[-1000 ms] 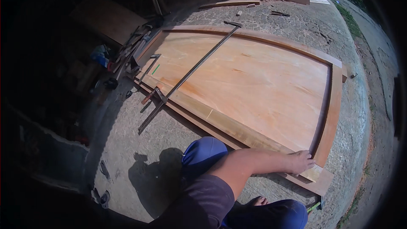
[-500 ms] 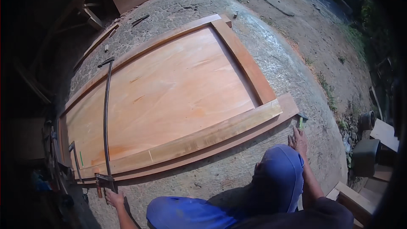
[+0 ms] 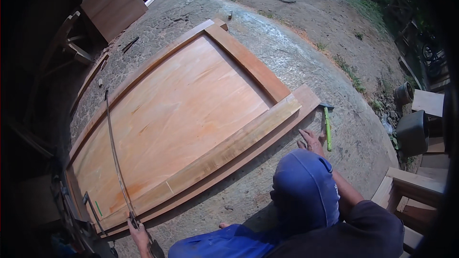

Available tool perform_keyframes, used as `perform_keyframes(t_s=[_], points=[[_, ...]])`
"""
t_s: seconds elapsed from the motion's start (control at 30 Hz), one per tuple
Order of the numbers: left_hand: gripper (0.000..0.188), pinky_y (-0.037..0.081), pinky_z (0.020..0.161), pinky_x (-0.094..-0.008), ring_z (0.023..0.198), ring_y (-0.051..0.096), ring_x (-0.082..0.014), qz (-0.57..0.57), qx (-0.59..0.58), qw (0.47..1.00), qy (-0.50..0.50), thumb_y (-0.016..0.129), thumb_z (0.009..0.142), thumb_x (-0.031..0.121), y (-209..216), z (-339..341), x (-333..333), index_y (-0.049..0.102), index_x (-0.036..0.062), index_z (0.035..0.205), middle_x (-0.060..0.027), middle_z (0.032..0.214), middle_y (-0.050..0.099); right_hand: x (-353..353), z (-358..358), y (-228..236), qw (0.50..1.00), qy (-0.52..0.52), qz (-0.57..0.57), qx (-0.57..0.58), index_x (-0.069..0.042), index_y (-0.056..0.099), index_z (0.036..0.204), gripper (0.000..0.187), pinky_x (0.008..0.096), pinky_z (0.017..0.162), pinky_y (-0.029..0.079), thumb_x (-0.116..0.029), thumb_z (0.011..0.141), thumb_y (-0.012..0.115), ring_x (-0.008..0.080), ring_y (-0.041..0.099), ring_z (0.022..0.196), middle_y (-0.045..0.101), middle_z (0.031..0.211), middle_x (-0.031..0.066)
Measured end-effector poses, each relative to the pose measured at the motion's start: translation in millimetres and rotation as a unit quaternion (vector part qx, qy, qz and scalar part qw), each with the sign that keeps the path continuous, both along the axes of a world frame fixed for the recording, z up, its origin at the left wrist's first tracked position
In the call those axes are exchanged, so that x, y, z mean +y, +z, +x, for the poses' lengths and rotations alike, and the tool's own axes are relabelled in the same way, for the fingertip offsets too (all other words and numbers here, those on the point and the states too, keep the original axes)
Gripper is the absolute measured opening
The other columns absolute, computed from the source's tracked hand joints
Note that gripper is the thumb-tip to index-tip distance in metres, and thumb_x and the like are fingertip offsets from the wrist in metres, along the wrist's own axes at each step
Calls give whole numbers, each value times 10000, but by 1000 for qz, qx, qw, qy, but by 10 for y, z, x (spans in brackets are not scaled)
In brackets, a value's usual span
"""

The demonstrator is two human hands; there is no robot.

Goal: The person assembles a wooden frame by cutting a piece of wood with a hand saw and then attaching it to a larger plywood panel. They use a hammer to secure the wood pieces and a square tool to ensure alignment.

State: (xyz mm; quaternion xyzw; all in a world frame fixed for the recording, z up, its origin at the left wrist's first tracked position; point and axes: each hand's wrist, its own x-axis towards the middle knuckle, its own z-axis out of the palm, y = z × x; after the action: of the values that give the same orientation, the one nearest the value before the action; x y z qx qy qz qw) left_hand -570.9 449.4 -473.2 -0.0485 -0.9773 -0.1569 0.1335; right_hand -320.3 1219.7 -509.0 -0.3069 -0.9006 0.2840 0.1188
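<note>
A large wooden door panel point(image 3: 181, 110) with a darker frame lies flat on the rough concrete. A long metal bar clamp point(image 3: 114, 157) spans it near its left end. My left hand point(image 3: 139, 237) grips the near end of this clamp at the panel's lower left edge. My right hand point(image 3: 311, 141) rests on the concrete with its fingers spread, just off the panel's lower right corner. A hammer with a green handle point(image 3: 327, 128) lies right beside that hand, untouched. My blue-trousered knee point(image 3: 306, 191) is raised between my arms.
Wooden boards point(image 3: 112, 2) and offcuts lie at the far left. Another clamp point(image 3: 91, 210) and tools lie by the panel's left end. Dark pots point(image 3: 411, 129) and a wooden bench point(image 3: 411, 184) stand at the right. Beyond the panel are bare dirt and grass.
The view has swung toward the panel's right end. My right hand left the frame corner and now lies by the hammer. My left hand has reached the clamp's near end.
</note>
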Motion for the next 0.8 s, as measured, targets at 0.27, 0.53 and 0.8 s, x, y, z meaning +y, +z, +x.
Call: perform_keyframes(t_s=[0.27, 0.53, 0.8], points=[[192, 263, 349, -237, 423, 321, -57, 351, -384, 840, 152, 443, 1071, 145, 1510, -576, 1781, 528, 252, 1206, 45, 638, 361, -119, -394, 55, 987, 77, -117, 80, -74, 550, 1403, 528, 418, 957, 538, -108, 899, 706, 395, 610, 1142, 576, 1275, 201], [27, 304, 329, -218, 417, 338, -56, 561, -432, 703, 66, 470, 1096, 265, 1492, -1076, 2917, 483, 253, 1116, 47, 637, 369, -333, -460, 492, 958, 213, -193, 20, -82, 574, 1392, 450, 414, 890, 554, -142, 956, 665, 388, 677, 1008, 628, 1182, 210], [104, 288, 344, -220, 421, 327, -54, 718, -477, 506, -37, 501, 1088, 319, 754, -965, 4921, 462, 236, 1038, 49, 661, 384, -816, -1062, 735, 817, 371, -442, 12, -4, 569, 1343, 474, 368, 832, 557, -378, 1052, 568, 264, 709, 975, 681, 1097, 179]])
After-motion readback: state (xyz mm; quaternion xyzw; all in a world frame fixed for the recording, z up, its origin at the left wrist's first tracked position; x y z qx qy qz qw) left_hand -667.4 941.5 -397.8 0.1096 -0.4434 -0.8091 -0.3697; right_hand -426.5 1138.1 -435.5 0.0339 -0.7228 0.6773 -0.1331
